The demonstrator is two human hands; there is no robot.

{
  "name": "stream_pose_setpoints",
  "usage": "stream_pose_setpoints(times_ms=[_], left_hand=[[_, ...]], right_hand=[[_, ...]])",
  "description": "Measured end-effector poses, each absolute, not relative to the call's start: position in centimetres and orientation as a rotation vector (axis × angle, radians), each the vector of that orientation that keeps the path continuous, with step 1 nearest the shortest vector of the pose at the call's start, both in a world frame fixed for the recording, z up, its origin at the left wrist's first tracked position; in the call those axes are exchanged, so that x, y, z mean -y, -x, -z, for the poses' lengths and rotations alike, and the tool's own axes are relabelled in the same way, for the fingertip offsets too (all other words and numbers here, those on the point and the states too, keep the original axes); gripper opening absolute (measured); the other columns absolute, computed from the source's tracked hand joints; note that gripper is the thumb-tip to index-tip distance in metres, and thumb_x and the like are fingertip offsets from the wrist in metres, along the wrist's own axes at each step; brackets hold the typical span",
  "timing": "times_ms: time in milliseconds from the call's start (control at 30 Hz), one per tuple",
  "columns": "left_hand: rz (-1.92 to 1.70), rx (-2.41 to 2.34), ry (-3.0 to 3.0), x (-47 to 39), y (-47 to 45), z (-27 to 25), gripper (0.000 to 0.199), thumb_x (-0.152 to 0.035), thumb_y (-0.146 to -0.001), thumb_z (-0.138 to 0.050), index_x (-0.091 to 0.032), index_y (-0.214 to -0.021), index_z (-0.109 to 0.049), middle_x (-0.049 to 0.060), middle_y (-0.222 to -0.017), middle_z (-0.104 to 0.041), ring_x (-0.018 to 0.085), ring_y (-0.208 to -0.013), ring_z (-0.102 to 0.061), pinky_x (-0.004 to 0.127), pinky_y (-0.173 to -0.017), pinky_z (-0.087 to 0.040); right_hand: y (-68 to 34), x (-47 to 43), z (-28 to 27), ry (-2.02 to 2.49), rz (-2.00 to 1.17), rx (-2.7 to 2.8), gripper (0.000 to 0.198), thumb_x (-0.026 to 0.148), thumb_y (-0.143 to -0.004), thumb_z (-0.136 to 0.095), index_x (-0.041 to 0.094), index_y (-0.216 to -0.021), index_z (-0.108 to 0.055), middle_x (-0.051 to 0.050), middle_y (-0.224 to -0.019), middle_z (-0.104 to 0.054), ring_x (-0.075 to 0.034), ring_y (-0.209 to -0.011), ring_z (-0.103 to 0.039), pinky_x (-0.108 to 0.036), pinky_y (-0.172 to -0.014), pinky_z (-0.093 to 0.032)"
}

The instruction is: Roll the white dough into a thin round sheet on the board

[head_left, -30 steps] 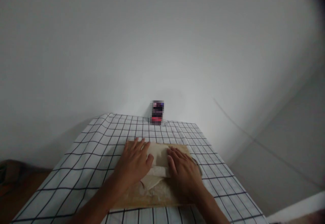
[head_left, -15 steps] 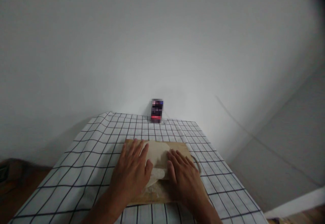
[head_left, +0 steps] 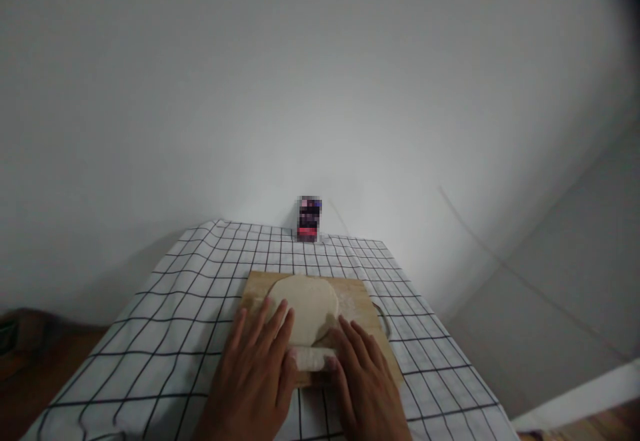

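Observation:
A flattened pale sheet of dough (head_left: 305,308) lies on a wooden board (head_left: 353,291). Along its near edge runs a floury, pale rolling pin (head_left: 314,360), visible only between my hands; both its ends are hidden. My left hand (head_left: 257,368) rests palm down over the pin's left part, fingers stretched forward and slightly spread. Over the right part lies my right hand (head_left: 367,374), also flat with extended fingers. Neither hand is wrapped round the pin.
A black-and-white checked cloth (head_left: 200,261) covers the table. At the back, a blurred-out upright phone or small screen (head_left: 309,219) leans near the white wall (head_left: 320,94). A loop (head_left: 384,321) sticks out from the board's right side. The table's right edge slopes away beside the wall.
Both hands and the rolling pin have moved back toward me, uncovering more of the dough. The pin now lies at the dough's near edge.

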State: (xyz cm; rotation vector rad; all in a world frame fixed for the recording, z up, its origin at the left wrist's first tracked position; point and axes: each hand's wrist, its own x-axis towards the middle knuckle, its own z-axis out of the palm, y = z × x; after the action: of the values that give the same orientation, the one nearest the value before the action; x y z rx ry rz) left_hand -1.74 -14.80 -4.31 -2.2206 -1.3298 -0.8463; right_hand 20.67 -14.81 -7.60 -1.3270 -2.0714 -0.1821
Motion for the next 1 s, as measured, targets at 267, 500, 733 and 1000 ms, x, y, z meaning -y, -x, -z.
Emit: stream_pose_setpoints(times_ms=[267,500,733,1000], left_hand=[[0.863,1.373,2.242,17.7,2.0,5.5,0.034,-0.032,-0.095,-0.058,-0.025,-0.128,-0.061,0.003,-0.136,-0.069,0.025,-0.127,-0.059,0.046,-0.117,-0.027],[0.925,1.414,2.23,17.6,1.6,5.6,0.029,-0.031,-0.094,-0.061,-0.026,-0.122,-0.062,0.003,-0.128,-0.072,0.027,-0.121,-0.061,0.048,-0.112,-0.028],[0.976,1.46,2.225,17.5,1.3,5.6,0.026,-0.031,-0.094,-0.061,-0.026,-0.119,-0.062,0.003,-0.124,-0.073,0.027,-0.118,-0.062,0.047,-0.111,-0.029],[1.003,1.449,2.221,17.3,1.4,5.8,0.025,-0.034,-0.095,-0.059,-0.027,-0.119,-0.063,0.004,-0.13,-0.071,0.027,-0.121,-0.062,0.047,-0.11,-0.03]], right_hand=[[-20.6,16.5,9.1,1.323,0.26,2.006,0.045,0.045,-0.094,-0.066,0.029,-0.134,-0.057,-0.007,-0.13,-0.07,-0.033,-0.126,-0.061,-0.052,-0.097,-0.056],[-19.3,16.9,7.7,1.375,0.184,1.94,0.032,0.045,-0.091,-0.068,0.028,-0.118,-0.061,-0.006,-0.117,-0.07,-0.029,-0.115,-0.062,-0.047,-0.095,-0.054],[-19.0,16.8,8.1,1.414,0.169,1.913,0.033,0.046,-0.09,-0.068,0.027,-0.116,-0.06,-0.007,-0.119,-0.068,-0.031,-0.119,-0.058,-0.048,-0.095,-0.051],[-17.9,16.7,7.4,1.478,0.109,1.821,0.029,0.049,-0.09,-0.065,0.027,-0.109,-0.061,-0.01,-0.118,-0.067,-0.036,-0.12,-0.056,-0.053,-0.096,-0.048]])
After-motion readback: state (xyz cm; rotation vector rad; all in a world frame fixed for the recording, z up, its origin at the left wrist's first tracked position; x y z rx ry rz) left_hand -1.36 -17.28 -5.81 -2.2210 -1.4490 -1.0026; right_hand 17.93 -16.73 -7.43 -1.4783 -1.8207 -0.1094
